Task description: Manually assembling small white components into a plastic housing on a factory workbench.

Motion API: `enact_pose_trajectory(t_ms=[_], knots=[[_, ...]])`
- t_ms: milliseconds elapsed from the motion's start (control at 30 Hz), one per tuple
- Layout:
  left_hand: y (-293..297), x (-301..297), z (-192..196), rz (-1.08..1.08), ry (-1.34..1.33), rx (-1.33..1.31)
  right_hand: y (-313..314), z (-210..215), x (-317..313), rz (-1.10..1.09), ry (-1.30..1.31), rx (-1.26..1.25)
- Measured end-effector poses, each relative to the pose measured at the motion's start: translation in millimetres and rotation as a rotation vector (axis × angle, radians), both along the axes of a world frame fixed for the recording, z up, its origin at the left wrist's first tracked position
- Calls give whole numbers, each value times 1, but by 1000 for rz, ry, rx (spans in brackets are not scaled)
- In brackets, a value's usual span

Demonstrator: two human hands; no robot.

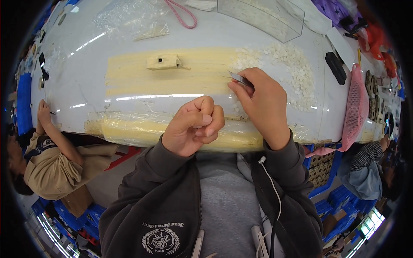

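Your tweezers [240,79] sit pinched in your right hand [261,105], thumb and fingers closed around the metal, tips aimed left and a touch away from you. Their long axis runs nearly along the pale yellow strips [172,77] laid across the middle of the table [77,64], and the tips land right at the strips' right end, where the spread of small white chips [292,69] begins. So the chips lie to the right of and beyond the tips, toward the table's far right corner, touching range for this hand.

Your left hand [193,127] is curled into a loose fist over the near edge, thumb pressed on the fingers; whether anything small is inside, you can't tell. It's clearly the farther hand from those chips.

Farther left on the strips rests a small tan block [162,62] with a hole. A clear box [262,17] stands at the far edge, and a co-worker's hand [44,112] rests at the left edge.
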State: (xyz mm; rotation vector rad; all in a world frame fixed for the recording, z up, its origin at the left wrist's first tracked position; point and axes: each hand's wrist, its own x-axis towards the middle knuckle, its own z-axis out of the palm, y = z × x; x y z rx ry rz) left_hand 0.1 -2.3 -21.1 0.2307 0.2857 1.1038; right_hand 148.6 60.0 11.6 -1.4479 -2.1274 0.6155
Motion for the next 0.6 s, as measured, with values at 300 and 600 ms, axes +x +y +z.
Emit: enact_pose_trajectory(t_ms=[300,600], knots=[[0,-5,7,10,28,-75,13,9,-7,118,-416,37],[1,-1,10,21,296,-97,18,16,-6,254,-393,-48]])
